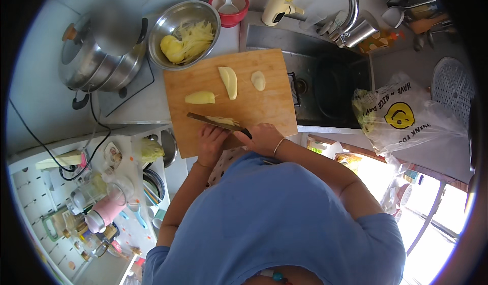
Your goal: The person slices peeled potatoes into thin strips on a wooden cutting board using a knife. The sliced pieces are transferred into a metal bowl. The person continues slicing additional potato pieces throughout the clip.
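Note:
A wooden cutting board [274, 109] lies in front of me. My right hand [263, 138] is closed round the dark handle of a kitchen knife [211, 122], its blade pointing left. Pale shreds [224, 120] of what looks like potato lie along the blade's far side. My left hand [211, 143] is beside the blade on the near side, fingers bent down; whatever is under them is hidden. Farther up the board are a peeled potato piece [200, 98], a long wedge [229, 83] and a small oval piece [258, 80]. A steel bowl [157, 36] holds more shreds and yellow pieces.
Right of the board is a steel sink [330, 117] with a tap [352, 3]. A plastic bag [422, 122] sits at its right. At the back stand a red bowl [236, 19] with a white spoon, and a steel pot [104, 66] at left. A shelf cart [56, 188] stands lower left.

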The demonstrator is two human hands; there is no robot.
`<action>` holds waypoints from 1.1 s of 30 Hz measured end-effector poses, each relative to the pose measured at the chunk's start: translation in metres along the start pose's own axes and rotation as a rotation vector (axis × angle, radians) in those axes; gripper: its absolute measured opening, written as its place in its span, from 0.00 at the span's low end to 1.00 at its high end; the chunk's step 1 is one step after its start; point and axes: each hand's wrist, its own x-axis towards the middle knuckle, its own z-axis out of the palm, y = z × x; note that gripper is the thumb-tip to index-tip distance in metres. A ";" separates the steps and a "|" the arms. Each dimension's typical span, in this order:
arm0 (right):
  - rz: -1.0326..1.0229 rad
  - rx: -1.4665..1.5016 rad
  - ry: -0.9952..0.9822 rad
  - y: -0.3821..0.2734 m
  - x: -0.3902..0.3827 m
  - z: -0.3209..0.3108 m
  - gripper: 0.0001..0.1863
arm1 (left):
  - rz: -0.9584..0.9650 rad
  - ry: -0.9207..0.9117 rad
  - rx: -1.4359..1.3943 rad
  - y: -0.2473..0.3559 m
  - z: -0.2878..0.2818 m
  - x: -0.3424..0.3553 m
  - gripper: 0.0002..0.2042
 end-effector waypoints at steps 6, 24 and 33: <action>0.076 0.041 -0.074 0.010 -0.042 -0.021 0.35 | 0.021 0.025 -0.020 -0.007 0.009 -0.011 0.15; 0.121 0.037 -0.096 0.011 -0.055 -0.022 0.36 | -0.012 0.092 0.012 -0.007 0.006 -0.009 0.17; 0.035 0.084 -0.008 0.016 -0.012 0.011 0.36 | -0.021 0.095 0.001 0.000 -0.004 0.003 0.14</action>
